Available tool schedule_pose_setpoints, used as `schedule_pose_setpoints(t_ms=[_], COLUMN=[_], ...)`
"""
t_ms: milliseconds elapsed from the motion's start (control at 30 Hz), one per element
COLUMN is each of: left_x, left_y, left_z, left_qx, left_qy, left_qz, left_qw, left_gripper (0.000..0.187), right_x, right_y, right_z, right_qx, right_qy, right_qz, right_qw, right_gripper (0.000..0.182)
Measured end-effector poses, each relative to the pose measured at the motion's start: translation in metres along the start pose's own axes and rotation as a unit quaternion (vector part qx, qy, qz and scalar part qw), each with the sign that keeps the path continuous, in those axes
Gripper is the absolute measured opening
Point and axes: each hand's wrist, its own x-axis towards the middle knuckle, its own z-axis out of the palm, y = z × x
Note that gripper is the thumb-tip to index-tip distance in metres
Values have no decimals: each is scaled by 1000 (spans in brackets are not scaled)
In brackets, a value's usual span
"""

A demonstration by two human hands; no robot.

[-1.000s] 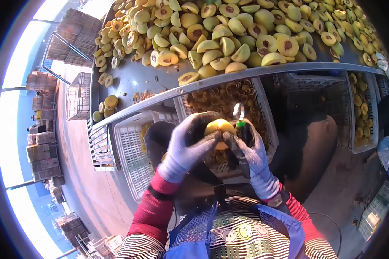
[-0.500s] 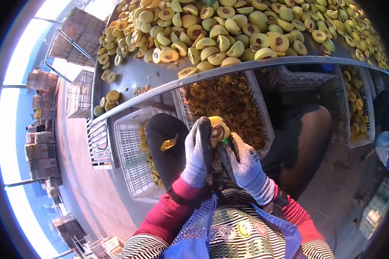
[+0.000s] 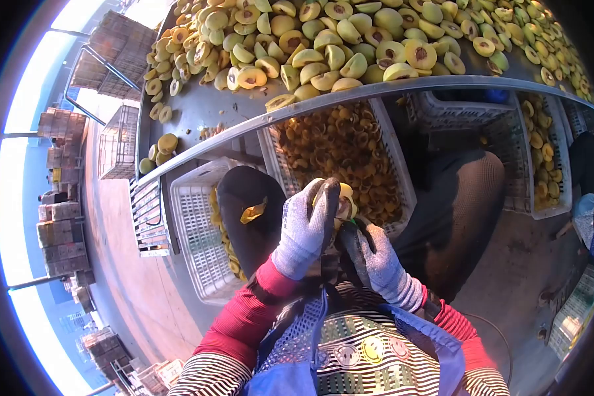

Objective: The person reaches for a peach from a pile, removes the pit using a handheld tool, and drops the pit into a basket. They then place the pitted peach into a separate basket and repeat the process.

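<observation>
My left hand [image 3: 303, 228], in a grey glove with dark fingertips, is closed around a yellow peach half [image 3: 345, 197] above my lap. The cut side, with its brown pit hollow, faces right and is partly hidden by the fingers. My right hand [image 3: 379, 264], gloved likewise, is closed just right of the fruit. Its fingers grip a small tool with a green part [image 3: 354, 214] against the peach; the rest of the tool is hidden. A scrap of yellow peel [image 3: 253, 212] lies on my left knee.
A metal table [image 3: 208, 111] ahead bears heaped peach halves [image 3: 350, 36]. Below its edge stand a crate [image 3: 400, 162] of brown scraps, a white crate [image 3: 193, 214] by my left knee and another crate [image 3: 565, 188] of peach halves at right. Stacked crates [image 3: 63, 231] line the far left.
Both hands stay together at the peach half. My left hand has turned and moved slightly right, covering more of the fruit. The view has shifted a little.
</observation>
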Motion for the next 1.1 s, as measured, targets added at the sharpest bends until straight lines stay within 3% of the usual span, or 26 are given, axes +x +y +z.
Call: schedule_pose_setpoints(t_ms=[133,167,200,300,333,367,400,433,467,500,567,633,667,700,767,800,867,900,967,1000,1033,1100], left_x=[-2,-3,-4,-1,-1,-1,-1,-3,-3,-4,-4,3,8,14,19,17,11,3,-12,-16,-40,-54], left_y=[1,1,0,8,10,8,3,-2,-7,-2,-4,2,-10,-13,-6,-6,-7,-6,-20,-17,-57,-66], left_z=[1,3,4,-2,-1,-2,-3,-3,-1,3,2,-15,-22,-28,-38,-38,-31,-25,-5,-3,30,39], left_qx=[33,-40,-112,-64,-179,-177,-251,-323,-398,-369,-295,-95,59,123,169,171,-52,-217,-170,-90,-143,-209], left_qy=[-23,-27,-32,-52,-37,-33,-51,-67,-82,-43,-26,-77,-43,-93,-114,-113,-140,-160,-73,-63,106,139], left_qz=[-2,-51,-100,-53,-125,-124,-208,-290,-280,-248,-290,-175,75,128,139,137,-13,-149,-76,-74,-37,-108], left_qw=[999,998,988,995,975,976,944,899,870,895,910,977,995,980,969,969,989,951,980,991,983,962], left_gripper=[16,15,15,22,32,32,36,39,41,40,35,35,27,25,26,26,24,28,28,27,27,27], right_x=[-3,-2,1,5,6,7,9,9,10,11,10,11,12,11,12,10,4,5,5,5,7,12], right_y=[1,-10,-23,-49,-46,-38,-32,-29,-28,-26,-19,-15,-18,-18,-18,-18,-21,-21,-17,-16,-17,-19], right_z=[6,5,3,-4,-4,-2,0,3,7,9,9,6,6,7,9,12,21,23,26,26,24,20], right_qx=[-32,136,299,355,353,531,681,681,731,776,769,751,757,757,779,779,828,828,839,827,826,805], right_qy=[31,-12,-54,-113,-117,-183,-239,-242,-254,-264,-265,-266,-265,-264,-298,-299,-298,-299,-322,-314,-313,-340], right_qz=[2,126,244,291,292,326,345,347,328,307,317,336,350,352,368,370,317,317,280,283,284,257], right_qw=[999,983,921,881,881,760,600,598,542,484,488,501,485,483,410,409,354,354,338,372,372,412], right_gripper=[25,23,24,36,36,40,44,44,46,47,47,48,48,48,47,47,44,44,43,44,44,44])
